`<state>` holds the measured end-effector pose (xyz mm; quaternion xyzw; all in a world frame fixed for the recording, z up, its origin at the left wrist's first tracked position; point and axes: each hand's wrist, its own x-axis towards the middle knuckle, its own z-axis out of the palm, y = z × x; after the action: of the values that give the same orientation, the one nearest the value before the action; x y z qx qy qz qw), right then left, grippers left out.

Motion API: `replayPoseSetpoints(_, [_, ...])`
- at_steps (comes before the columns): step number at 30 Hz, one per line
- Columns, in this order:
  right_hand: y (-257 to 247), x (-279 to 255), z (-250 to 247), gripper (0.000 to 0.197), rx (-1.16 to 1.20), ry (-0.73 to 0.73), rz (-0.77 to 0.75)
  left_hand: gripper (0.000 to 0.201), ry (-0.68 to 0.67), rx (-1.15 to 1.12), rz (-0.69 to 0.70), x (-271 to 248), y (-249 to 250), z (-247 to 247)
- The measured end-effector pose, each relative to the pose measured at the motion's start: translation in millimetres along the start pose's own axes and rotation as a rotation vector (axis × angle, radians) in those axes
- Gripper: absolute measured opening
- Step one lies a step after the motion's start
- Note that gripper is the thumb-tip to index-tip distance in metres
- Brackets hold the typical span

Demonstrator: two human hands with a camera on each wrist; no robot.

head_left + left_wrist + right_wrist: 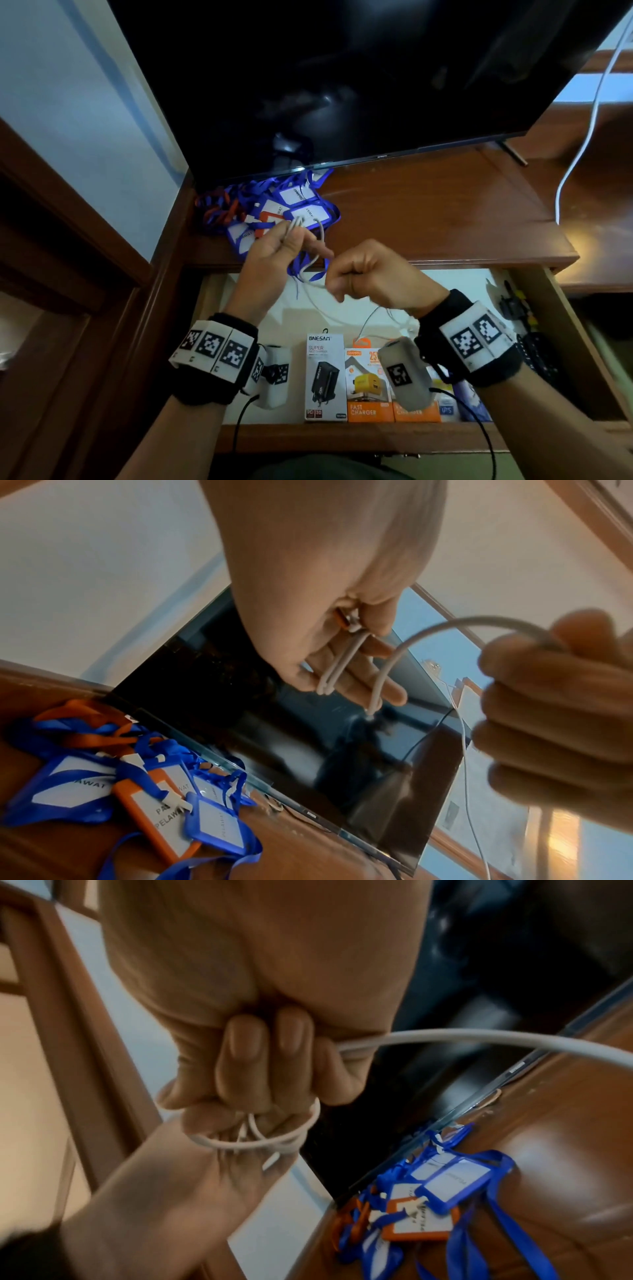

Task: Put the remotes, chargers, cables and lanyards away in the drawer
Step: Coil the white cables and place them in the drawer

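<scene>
Both hands hover over the open drawer (pixel 342 437) with one white cable (pixel 321 229) between them. My left hand (pixel 291 240) pinches folded loops of the cable (pixel 337 666) between thumb and fingers. My right hand (pixel 346 274) is a fist gripping the cable (pixel 479 1039) a short way along; the rest trails down into the drawer. A pile of blue and orange lanyards (pixel 274 209) with badge holders lies on the desk top behind the hands. Boxed chargers (pixel 325 377) stand in a row at the drawer's front. Dark remotes (pixel 534 356) lie at its right side.
A black TV (pixel 342 85) stands at the back of the wooden desk (pixel 445 212), just behind the lanyards (pixel 137 791). Another white cable (pixel 582 137) hangs down at the right. A wall and wooden door frame (pixel 68 222) close off the left.
</scene>
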<state>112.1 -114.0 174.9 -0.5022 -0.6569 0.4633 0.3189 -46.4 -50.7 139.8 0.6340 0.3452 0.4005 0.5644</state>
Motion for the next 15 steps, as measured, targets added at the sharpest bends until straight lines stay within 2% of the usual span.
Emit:
replayPoseSetpoints(4, [-4, -1, -15, 0.025, 0.199, 0.175, -0.074, 0.029, -0.075, -0.073, -0.061, -1, 0, 1])
replayPoseSetpoints(10, [-4, 5, -13, 0.025, 0.258, 0.409, -0.084, 0.034, -0.166, -0.329, -0.134, -7, 14, 7])
replayPoseSetpoints(15, [-6, 12, -7, 0.027, 0.396, 0.501, -0.075, 0.037, -0.211, -0.548, -0.237, -4, 16, 9])
